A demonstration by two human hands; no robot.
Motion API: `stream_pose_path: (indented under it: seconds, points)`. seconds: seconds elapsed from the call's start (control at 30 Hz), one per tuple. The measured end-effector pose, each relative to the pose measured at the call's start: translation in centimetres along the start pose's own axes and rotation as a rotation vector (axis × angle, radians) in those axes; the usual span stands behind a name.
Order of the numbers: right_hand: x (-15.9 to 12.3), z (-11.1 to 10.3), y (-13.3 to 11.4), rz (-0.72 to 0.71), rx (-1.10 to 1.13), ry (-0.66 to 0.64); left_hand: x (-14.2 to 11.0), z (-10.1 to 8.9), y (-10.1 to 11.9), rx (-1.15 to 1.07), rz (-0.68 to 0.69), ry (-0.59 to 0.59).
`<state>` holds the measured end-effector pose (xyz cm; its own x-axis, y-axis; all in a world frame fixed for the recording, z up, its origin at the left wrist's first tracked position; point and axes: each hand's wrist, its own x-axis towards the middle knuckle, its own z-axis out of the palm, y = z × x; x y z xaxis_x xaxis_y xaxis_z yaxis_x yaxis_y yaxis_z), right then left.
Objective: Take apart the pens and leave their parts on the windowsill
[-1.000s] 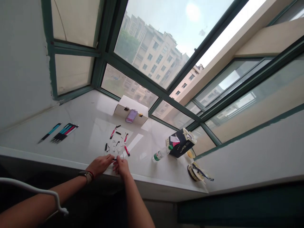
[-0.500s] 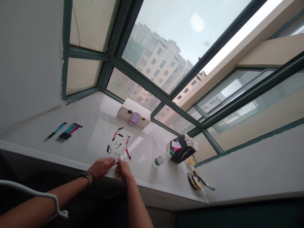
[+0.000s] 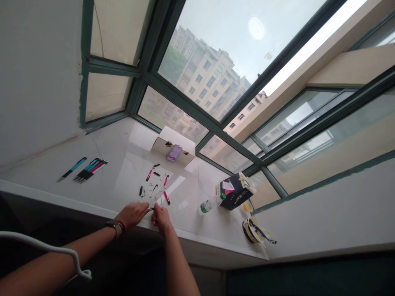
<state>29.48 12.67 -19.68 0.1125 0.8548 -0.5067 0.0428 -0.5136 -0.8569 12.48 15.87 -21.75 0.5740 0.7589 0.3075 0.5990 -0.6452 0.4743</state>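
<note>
Clock read from the hands, twelve toward the windows. Left hand and right hand meet at the near side of the white counter, a small dark piece between them. Left fingers together, tips pinched on its left end; right thumb and fingers clamped on the other end. Far tips hidden; the piece is too small to identify.

Step in hand, by my judgement: two-handed fine work on this piece. Next move likely calls for steady fingertips, both ends kept in line.

Loose pen parts spread from eleven to one, nearest ones just beyond the fingers; red barrel near, at two. Pen row well apart at ten.

Counter edge lies close at six; a dropped part could roll off. Bare surface at ten-thirty, short of the pens, and at two, short of the bottle. Straight ahead is cluttered.
</note>
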Motion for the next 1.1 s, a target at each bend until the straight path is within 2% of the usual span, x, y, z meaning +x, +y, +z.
stream_pose_path:
  seconds: [0.27,0.67,0.8,0.97,1.1]
  points:
    - [0.2,0.2,0.0,0.015,-0.043,0.011,0.2,-0.7,0.4,0.002,0.000,-0.032]
    - [-1.0,-0.5,-0.5,-0.049,-0.034,-0.112,0.0,-0.4,0.0,0.030,-0.028,-0.032]
    - [-1.2,-0.5,-0.9,-0.013,-0.003,-0.131,0.0,-0.6,0.2,0.065,-0.020,-0.031]
    - [-0.6,-0.2,-0.7,0.042,-0.047,-0.069,0.0,-0.6,0.4,0.092,-0.019,-0.026]
    - [-0.7,-0.4,-0.5,0.009,-0.017,-0.084,0.0,-0.4,0.3,0.094,-0.023,-0.014]
